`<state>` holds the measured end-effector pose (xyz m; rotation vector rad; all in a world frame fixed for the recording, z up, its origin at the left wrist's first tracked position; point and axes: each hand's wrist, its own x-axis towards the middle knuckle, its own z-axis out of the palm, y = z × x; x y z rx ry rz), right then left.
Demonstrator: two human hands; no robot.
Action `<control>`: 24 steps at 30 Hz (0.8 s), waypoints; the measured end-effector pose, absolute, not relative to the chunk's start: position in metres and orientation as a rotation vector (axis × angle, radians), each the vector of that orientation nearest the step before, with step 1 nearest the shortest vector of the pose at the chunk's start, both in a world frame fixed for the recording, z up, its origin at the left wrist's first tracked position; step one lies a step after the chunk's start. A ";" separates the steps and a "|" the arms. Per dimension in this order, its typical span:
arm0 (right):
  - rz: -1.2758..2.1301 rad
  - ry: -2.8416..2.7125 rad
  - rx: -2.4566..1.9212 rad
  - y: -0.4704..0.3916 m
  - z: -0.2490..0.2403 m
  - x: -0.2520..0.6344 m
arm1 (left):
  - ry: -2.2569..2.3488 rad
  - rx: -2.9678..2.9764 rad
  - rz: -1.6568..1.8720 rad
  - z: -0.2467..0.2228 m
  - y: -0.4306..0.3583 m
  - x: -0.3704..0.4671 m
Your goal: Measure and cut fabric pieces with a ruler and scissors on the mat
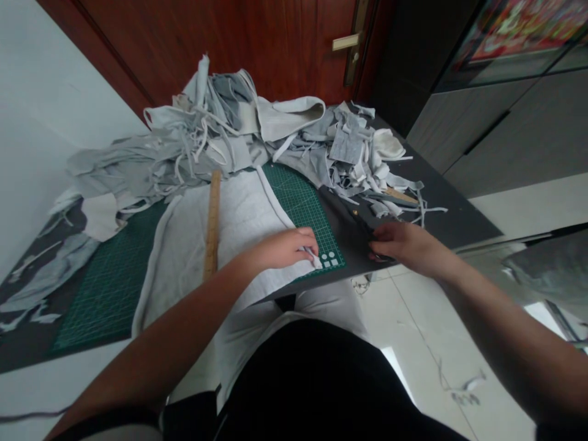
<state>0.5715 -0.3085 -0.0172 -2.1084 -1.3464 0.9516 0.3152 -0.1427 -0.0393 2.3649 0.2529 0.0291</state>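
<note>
My left hand point(294, 246) is closed on a small end of pale fabric point(313, 258) at the near right corner of a light grey cloth point(248, 208). The cloth lies over a green cutting mat point(303, 196), and a wooden ruler point(212, 226) rests on it lengthwise. To the right, at the table's edge, my right hand point(395, 242) is wrapped round the handles of dark scissors point(362, 225), whose blades point away to the upper left.
A long heap of grey fabric scraps point(184, 147) runs along the table's far side, with more cut strips point(353, 147) at right. Behind stand a red-brown door point(257, 43) and a grey cabinet point(496, 128). Scraps lie on the tiled floor point(413, 343).
</note>
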 end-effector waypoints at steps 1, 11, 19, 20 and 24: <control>1.131 -1.178 -1.932 -0.324 -0.016 0.570 | 0.267 2.339 0.015 -0.037 -0.141 0.318; 1.654 -0.759 -1.474 -0.457 -0.030 0.512 | 0.540 2.136 -0.218 -0.018 -0.128 0.351; 1.772 -0.836 -1.463 -0.482 -0.036 0.493 | 0.586 2.098 -0.339 -0.017 -0.112 0.368; 1.785 -0.828 -1.464 -0.480 -0.035 0.492 | 0.606 2.102 -0.361 -0.015 -0.113 0.370; 1.765 -0.799 -1.513 -0.468 -0.030 0.489 | 0.717 2.113 -0.424 -0.008 -0.117 0.377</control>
